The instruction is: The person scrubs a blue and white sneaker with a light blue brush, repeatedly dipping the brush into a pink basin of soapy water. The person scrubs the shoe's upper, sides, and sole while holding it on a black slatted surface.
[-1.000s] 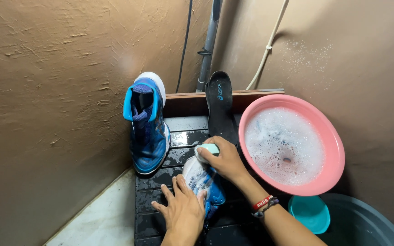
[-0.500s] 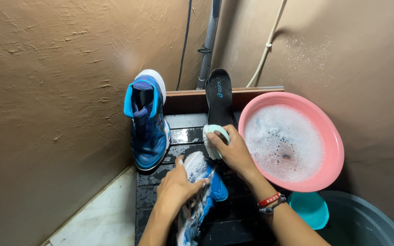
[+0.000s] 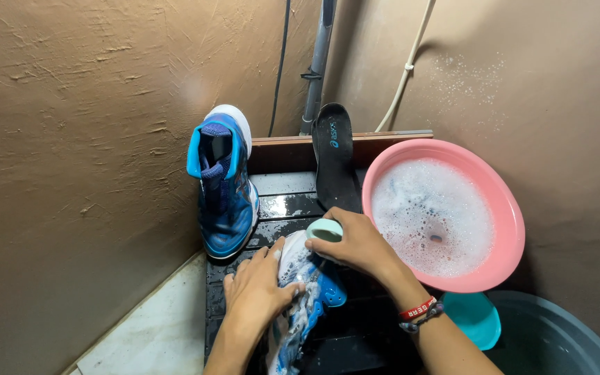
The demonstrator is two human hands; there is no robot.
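Two hands on a soapy blue-and-white sneaker (image 3: 305, 305), lying on the wet dark slatted platform (image 3: 293, 201).

Sneaker's lower end cut off at the frame edge, suds blurring its surface. Left hand (image 3: 257, 292) curled over its upper, gripping. Right hand (image 3: 359, 243) closed around a pale green brush (image 3: 325, 230) (bristles hidden) pressed to the toe. Second blue sneaker (image 3: 222, 187) stands against the wall; black insole (image 3: 335, 156) leans nearby; pink plastic basin of foamy water (image 3: 446, 215) just right.
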